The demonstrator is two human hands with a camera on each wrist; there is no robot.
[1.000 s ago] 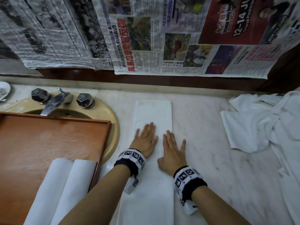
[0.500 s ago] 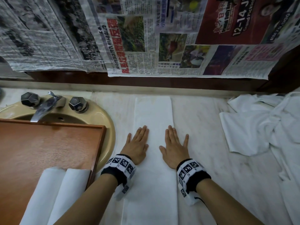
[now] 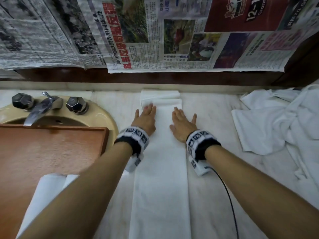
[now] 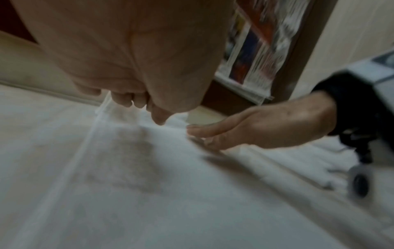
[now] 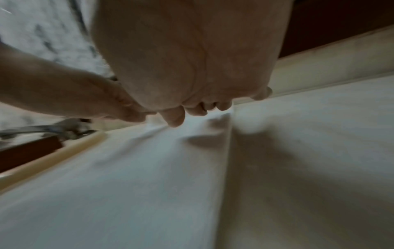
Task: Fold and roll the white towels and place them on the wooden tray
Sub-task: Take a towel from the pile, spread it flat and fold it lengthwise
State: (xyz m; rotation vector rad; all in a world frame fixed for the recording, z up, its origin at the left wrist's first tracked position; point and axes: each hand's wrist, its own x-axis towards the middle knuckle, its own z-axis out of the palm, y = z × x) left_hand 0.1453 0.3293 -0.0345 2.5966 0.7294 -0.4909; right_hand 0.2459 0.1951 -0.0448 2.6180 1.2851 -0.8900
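- Head view: pale marble counter [image 3: 215, 118]; newspaper sheets [image 3: 155, 35] cover the wall behind, their tops cut off by the frame.
- Long folded towel [image 3: 160, 178] lies lengthwise on the counter, far end bunched into a low fold or roll at the wall; near end runs out of frame.
- Left hand [image 3: 145, 119] and right hand [image 3: 183, 125] lie flat on the towel, fingers extended, gripping nothing.
- Wooden tray [image 3: 51, 149] sits over the sink [image 3: 105, 116]; two rolled towels [image 3: 50, 188] on it, partly hidden by the left forearm.
- Loose towel pile [image 3: 279, 121] at right, cut off.
- Left wrist view: blurred; fingertips [image 4: 158, 119] seem to meet the bunched edge.
- Right wrist view: blurred; palm fills the frame, fingers [image 5: 200, 107] over the towel.
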